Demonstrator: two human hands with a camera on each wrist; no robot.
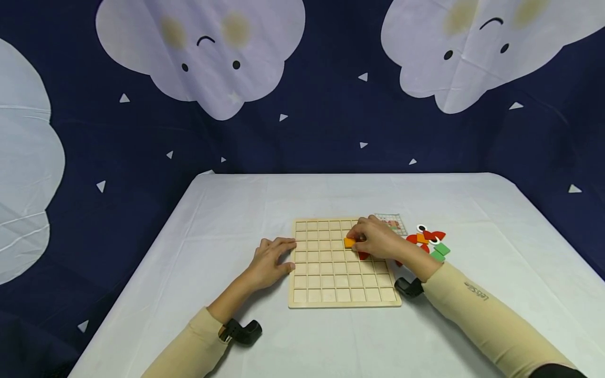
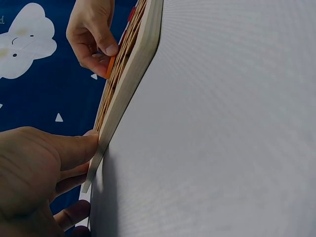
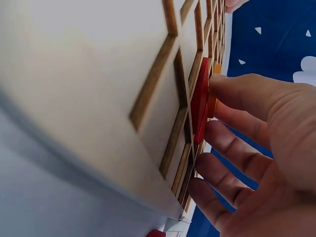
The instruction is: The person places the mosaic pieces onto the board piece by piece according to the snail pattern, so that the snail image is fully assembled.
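A wooden grid board lies on the white-covered table. My right hand pinches an orange square tile between thumb and fingers, over the upper right part of the grid. In the right wrist view, the thumb presses the orange tile at the grid, right beside a red tile lying on the board. The fingers partly cover both tiles. At the board's left edge, my left hand rests with thumb and fingertips touching the rim; the left wrist view shows the thumb against that edge.
Right of the board lie several loose pieces: red ones, green tiles and round white eye pieces. A printed pattern card sits behind the right hand. A dark blue cloth with clouds hangs beyond the table.
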